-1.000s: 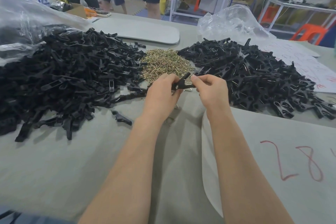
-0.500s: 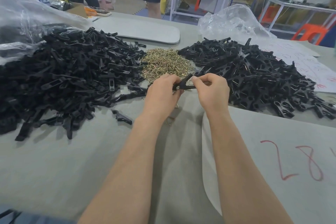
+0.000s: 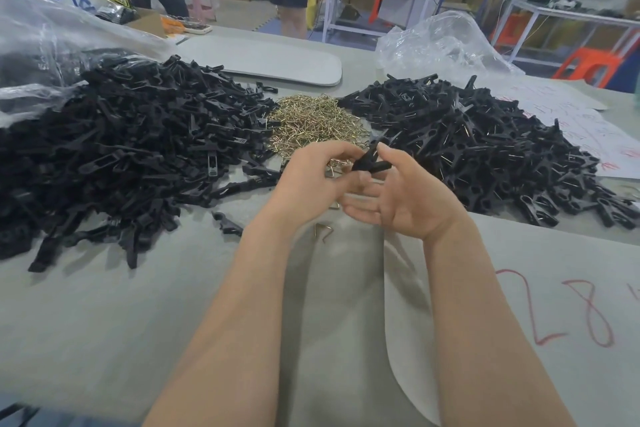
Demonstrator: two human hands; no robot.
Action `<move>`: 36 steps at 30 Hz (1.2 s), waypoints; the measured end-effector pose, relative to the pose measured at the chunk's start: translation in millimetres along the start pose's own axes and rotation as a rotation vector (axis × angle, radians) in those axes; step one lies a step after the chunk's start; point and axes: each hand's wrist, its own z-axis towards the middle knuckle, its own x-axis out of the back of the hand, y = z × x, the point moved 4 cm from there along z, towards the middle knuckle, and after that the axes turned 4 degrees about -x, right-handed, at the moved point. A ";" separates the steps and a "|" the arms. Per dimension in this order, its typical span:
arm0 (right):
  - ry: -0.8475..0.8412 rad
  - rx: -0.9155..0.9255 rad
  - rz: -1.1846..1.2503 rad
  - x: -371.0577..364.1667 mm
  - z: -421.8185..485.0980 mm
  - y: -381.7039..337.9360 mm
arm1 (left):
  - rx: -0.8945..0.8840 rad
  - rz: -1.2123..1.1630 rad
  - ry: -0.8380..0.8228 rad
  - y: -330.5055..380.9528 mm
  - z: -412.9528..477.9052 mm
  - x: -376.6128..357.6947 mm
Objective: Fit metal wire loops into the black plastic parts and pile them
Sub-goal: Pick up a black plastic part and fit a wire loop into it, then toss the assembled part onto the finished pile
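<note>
At the near edge, the pale grey covered table (image 3: 104,322) is carrying a white sheet with red handwritten numerals (image 3: 519,288) on the right. Just beyond, one bent brass-coloured wire loop (image 3: 323,230) is lying loose, with a stray black plastic piece (image 3: 227,224) sitting to its left.

Above that loop the hands are meeting. The left hand (image 3: 308,180) is curling its fingers round the left end of a small black plastic clip-shaped part (image 3: 372,163), pinching it clear of the table. The right hand (image 3: 408,201) is lying palm-up, fingers loosely straight and spread, thumb tip touching the part's upper side and gripping nothing. Cannot tell whether a wire is sitting in the part.

Handling, as a judgement: the part is looking light, stiff and smooth. It is best pinched at one end, leaving the other free. The wire is looking small and springy, so it is likely to be dropped easily.

Farther out, a large pile of plain black plastic parts (image 3: 121,149) is spreading left. A heap of brass-coloured wire loops (image 3: 311,121) is sitting centre. A pile of black parts showing wire glints (image 3: 467,149) is lying right.
</note>
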 end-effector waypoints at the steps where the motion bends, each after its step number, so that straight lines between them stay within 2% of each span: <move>1: -0.018 -0.002 -0.018 -0.3 1.2 1.2 | -0.015 -0.003 -0.009 1.8 -0.1 0.2; 4: -0.006 0.038 0.006 -1.9 3.6 0.7 | -0.069 0.001 -0.024 6.9 0.5 0.8; 10: 0.092 0.039 0.014 0.7 12.9 5.4 | -0.037 -0.077 -0.044 3.8 0.9 -0.6; 14: 0.141 0.036 -0.103 2.2 10.9 1.6 | 0.005 -0.100 0.005 -1.1 0.7 1.3; 18: 0.362 0.193 -0.397 10.8 10.3 -6.9 | 0.029 0.161 -0.087 -6.1 0.4 -8.2; 20: 0.597 0.429 -0.470 16.6 5.0 -17.1 | 0.115 0.321 -0.078 -12.9 0.8 -6.9; 22: 0.892 0.699 -0.323 26.8 -9.9 -28.7 | 0.262 0.496 0.110 -22.9 0.8 10.7; 23: 0.965 0.764 -0.225 29.3 -16.3 -31.8 | 0.347 0.584 0.222 -28.4 -1.8 21.9; 24: 0.994 0.778 -0.198 31.5 -18.6 -32.9 | 0.421 0.643 0.298 -33.7 -5.3 30.3; 25: 1.025 0.755 -0.278 31.1 -18.1 -33.2 | 0.478 0.672 0.318 -38.2 -8.1 34.0; 29: 0.897 0.705 -0.724 6.2 -3.0 -21.8 | 0.571 0.712 0.154 -49.8 -11.0 18.8; 32: 0.745 0.723 -0.981 -14.2 11.7 -13.4 | 0.551 0.734 0.181 -55.3 -9.2 18.7; 34: 0.593 0.632 -1.321 -26.5 29.3 -0.9 | 0.536 0.737 0.224 -55.0 -8.6 19.8; 36: 0.466 0.445 -1.564 -32.2 47.3 17.0 | 0.525 0.744 0.250 -51.3 -7.6 19.0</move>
